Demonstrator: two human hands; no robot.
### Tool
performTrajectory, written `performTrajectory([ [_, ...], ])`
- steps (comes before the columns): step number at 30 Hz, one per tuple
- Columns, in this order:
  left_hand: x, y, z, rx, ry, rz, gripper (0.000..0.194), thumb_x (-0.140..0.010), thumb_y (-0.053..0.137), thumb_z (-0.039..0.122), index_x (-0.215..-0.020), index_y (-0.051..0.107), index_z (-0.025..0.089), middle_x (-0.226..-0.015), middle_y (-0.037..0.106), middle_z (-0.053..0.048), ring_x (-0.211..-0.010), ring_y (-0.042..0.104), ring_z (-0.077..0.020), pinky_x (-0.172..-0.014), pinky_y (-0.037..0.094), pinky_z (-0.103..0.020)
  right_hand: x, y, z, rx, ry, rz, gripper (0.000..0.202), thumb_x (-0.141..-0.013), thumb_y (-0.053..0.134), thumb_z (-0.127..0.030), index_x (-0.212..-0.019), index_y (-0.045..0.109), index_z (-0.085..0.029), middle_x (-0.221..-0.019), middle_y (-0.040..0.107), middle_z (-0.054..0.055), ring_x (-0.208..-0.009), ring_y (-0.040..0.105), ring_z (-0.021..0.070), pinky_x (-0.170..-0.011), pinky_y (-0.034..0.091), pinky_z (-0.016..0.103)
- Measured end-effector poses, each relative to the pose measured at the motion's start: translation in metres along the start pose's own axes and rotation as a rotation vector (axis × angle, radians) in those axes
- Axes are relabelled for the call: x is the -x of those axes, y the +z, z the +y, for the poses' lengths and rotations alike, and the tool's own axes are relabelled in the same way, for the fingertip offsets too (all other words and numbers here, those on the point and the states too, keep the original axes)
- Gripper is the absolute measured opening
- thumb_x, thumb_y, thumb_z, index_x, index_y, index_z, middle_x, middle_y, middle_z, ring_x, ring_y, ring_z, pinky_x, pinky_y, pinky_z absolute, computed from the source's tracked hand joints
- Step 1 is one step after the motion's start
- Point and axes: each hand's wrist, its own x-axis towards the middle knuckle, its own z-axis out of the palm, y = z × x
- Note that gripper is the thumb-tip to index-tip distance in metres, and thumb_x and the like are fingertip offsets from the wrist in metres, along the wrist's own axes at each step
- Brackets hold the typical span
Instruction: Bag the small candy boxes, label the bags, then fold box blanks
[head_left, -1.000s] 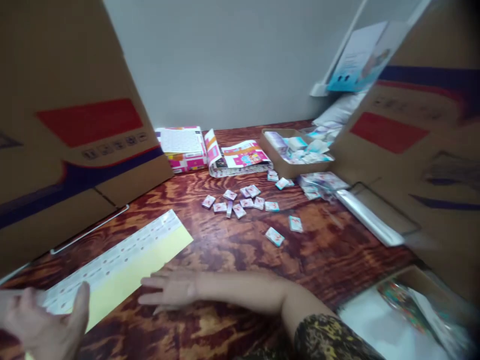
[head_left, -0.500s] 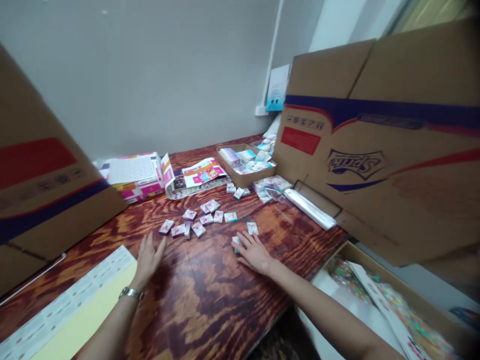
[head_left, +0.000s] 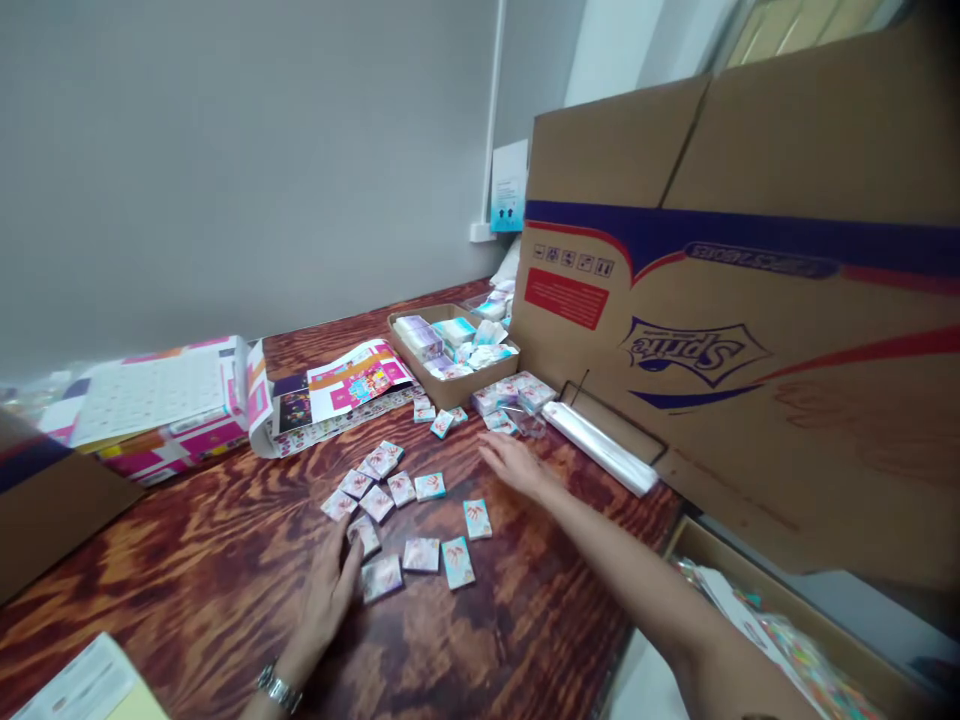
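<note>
Small flat printed boxes lie on the table, white with red hand-like pictures and purple or turquoise edges. My left hand (head_left: 328, 582) is low over the table, its thumb and fingers closed at the edge of a tilted small printed box (head_left: 366, 537). Beside it are another white box (head_left: 382, 578) and a turquoise-edged box (head_left: 457, 563). Farther right, my right hand (head_left: 516, 464) stretches out with its fingers extended and holds nothing visible. Just beyond its fingertips are a loose box (head_left: 499, 422) and some stacked wrapped packs (head_left: 534, 392).
A shallow carton (head_left: 474, 382) of packs stands behind the boxes. Printed sheets (head_left: 352, 385) and a pink-and-white stack (head_left: 165, 400) lie left. A clear plastic roll (head_left: 600, 447) rests by a large cardboard box (head_left: 697, 300). An open carton (head_left: 780, 640) sits lower right.
My left hand has moved in to the small boxes, and several now lie nearer to me. My right hand has left the box it covered and reached farther toward the packs. The view has swung right.
</note>
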Motion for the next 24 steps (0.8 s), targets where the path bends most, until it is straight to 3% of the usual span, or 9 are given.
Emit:
performTrajectory([
  [3, -0.009, -0.002, -0.005, -0.05, -0.008, 0.138, 0.058, -0.087, 0.033, 0.051, -0.133, 0.038, 0.015, -0.139, 0.039, -0.012, -0.131, 0.032, -0.0246, -0.109, 0.025, -0.043, -0.029, 0.006, 0.002, 0.001, -0.021, -0.047, 0.039, -0.094, 0.034, -0.035, -0.126, 0.05, -0.02, -0.118, 0.059, 0.008, -0.108, 0.054, 0.0178, -0.094, 0.041, 0.031],
  [6, -0.034, -0.005, -0.009, -0.125, -0.069, 0.239, 0.062, -0.086, 0.034, 0.052, -0.135, 0.035, 0.014, -0.146, 0.026, -0.014, -0.136, 0.02, -0.0272, -0.11, 0.021, -0.046, -0.061, 0.017, -0.004, 0.016, -0.033, -0.088, 0.045, -0.089, 0.045, -0.041, -0.131, 0.046, -0.024, -0.128, 0.051, 0.009, -0.113, 0.05, 0.0223, -0.094, 0.039, 0.034],
  [10, -0.062, 0.001, -0.01, -0.151, -0.095, 0.146, 0.062, -0.087, 0.031, 0.053, -0.136, 0.035, 0.015, -0.145, 0.028, -0.015, -0.136, 0.021, -0.028, -0.11, 0.02, -0.048, -0.096, 0.035, -0.014, 0.069, 0.046, -0.085, 0.053, -0.089, 0.041, -0.046, -0.138, 0.035, -0.025, -0.141, 0.034, 0.015, -0.123, 0.039, 0.0301, -0.097, 0.034, 0.045],
  [12, -0.065, 0.007, -0.009, -0.129, -0.045, 0.087, 0.061, -0.087, 0.03, 0.053, -0.136, 0.035, 0.016, -0.143, 0.032, -0.014, -0.135, 0.023, -0.027, -0.11, 0.02, -0.048, -0.101, 0.042, -0.018, 0.096, 0.067, -0.109, 0.054, -0.089, 0.041, -0.046, -0.138, 0.035, -0.023, -0.139, 0.037, 0.016, -0.123, 0.039, 0.0307, -0.096, 0.033, 0.047],
  [15, -0.054, 0.01, -0.006, -0.086, 0.0, 0.018, 0.06, -0.087, 0.032, 0.051, -0.138, 0.031, 0.018, -0.145, 0.029, -0.013, -0.136, 0.022, -0.0254, -0.11, 0.02, -0.047, -0.089, 0.042, -0.021, 0.116, 0.012, -0.172, 0.054, -0.086, 0.046, -0.05, -0.135, 0.038, -0.028, -0.134, 0.046, 0.01, -0.121, 0.04, 0.0279, -0.097, 0.034, 0.044],
  [18, -0.029, 0.009, 0.0, -0.115, 0.106, 0.006, 0.059, -0.087, 0.038, 0.045, -0.141, 0.022, 0.026, -0.15, 0.018, -0.007, -0.137, 0.017, -0.0254, -0.11, 0.02, -0.049, -0.071, 0.023, -0.006, 0.171, 0.005, -0.08, 0.056, -0.089, 0.042, -0.047, -0.14, 0.03, -0.028, -0.144, 0.032, 0.01, -0.129, 0.029, 0.0292, -0.104, 0.023, 0.047],
  [21, 0.001, 0.012, 0.008, -0.24, 0.297, 0.018, 0.066, -0.082, 0.049, 0.043, -0.14, 0.02, 0.035, -0.151, 0.014, -0.003, -0.137, 0.014, -0.0308, -0.107, 0.021, -0.056, -0.06, -0.002, 0.03, 0.312, 0.21, 0.151, 0.063, -0.087, 0.046, -0.045, -0.142, 0.027, -0.021, -0.147, 0.023, 0.016, -0.131, 0.021, 0.0355, -0.104, 0.017, 0.053],
  [24, 0.024, 0.023, 0.016, -0.373, 0.461, -0.011, 0.075, -0.074, 0.057, 0.048, -0.14, 0.022, 0.037, -0.15, 0.018, -0.006, -0.135, 0.017, -0.037, -0.101, 0.026, -0.062, -0.053, -0.015, 0.067, 0.348, 0.403, 0.051, 0.074, -0.079, 0.056, -0.051, -0.14, 0.029, -0.019, -0.139, 0.037, 0.019, -0.123, 0.036, 0.0366, -0.096, 0.029, 0.051],
])
